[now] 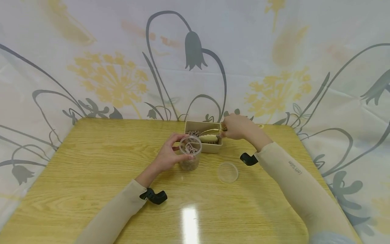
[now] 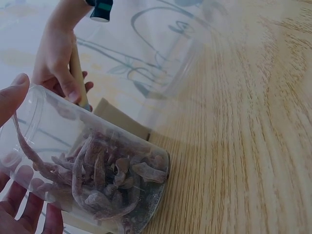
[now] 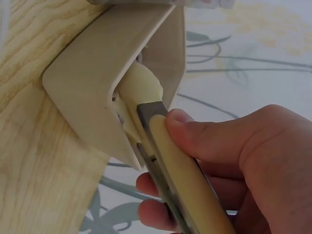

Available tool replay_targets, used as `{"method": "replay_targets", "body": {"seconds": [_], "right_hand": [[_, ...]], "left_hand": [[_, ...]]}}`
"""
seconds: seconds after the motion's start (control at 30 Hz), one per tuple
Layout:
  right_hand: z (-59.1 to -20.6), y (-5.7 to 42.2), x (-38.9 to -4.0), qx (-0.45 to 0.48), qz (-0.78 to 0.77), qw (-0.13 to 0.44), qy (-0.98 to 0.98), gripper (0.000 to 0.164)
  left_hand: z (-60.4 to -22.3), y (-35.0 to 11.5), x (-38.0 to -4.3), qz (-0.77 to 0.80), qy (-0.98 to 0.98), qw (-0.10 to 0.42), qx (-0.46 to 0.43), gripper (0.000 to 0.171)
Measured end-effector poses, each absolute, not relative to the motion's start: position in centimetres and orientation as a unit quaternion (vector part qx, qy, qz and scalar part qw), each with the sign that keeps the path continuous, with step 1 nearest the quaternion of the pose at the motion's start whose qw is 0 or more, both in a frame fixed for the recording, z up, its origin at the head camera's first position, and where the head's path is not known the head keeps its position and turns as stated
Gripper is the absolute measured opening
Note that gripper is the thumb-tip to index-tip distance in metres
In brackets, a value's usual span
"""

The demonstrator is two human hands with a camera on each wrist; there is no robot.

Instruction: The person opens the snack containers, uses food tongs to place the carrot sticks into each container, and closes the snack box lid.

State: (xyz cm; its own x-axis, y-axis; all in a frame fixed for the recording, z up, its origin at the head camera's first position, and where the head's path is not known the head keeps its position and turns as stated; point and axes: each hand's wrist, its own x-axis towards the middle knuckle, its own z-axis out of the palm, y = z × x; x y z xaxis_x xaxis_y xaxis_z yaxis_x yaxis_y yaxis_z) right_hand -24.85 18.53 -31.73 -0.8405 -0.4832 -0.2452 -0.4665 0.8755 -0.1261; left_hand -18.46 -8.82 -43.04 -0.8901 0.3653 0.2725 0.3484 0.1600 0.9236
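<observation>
In the head view my left hand (image 1: 168,154) grips a clear plastic jar (image 1: 189,165) on the table, thumb on the near side and fingers round the far side. Whitish, shrivelled strips (image 2: 105,180) fill its lower part in the left wrist view, and one long strip reaches up toward the rim. My right hand (image 1: 237,126) holds tongs with cream-yellow handles (image 3: 187,178) and pale tips. Those tips (image 3: 141,85) are inside a beige rectangular box (image 1: 210,148), just behind the jar. Small dark brown pieces (image 1: 193,133) show in the box; what the tips touch is hidden.
A round clear lid (image 1: 228,173) lies on the wood-grain table (image 1: 122,189), right of the jar. Behind the table's back edge hangs a flower-patterned cloth (image 1: 122,67). Dark wrist devices (image 1: 156,196) sit at both sleeves.
</observation>
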Motion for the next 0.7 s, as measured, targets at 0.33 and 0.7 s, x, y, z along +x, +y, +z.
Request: {"method": "replay_targets", "body": {"seconds": [0.33,0.7], "right_hand": [[-31.7,19.1,-24.8,-0.274,-0.035,0.103,0.956,0.040],[-31.9,21.0,-24.8,-0.279,-0.100,0.076,0.952,0.018]], "left_hand": [[-42.8,-8.8,-18.4,0.601,0.763,0.006,0.239,0.068],[-42.6,-9.0,-18.3,0.600,0.767,0.018,0.227,0.069]]}}
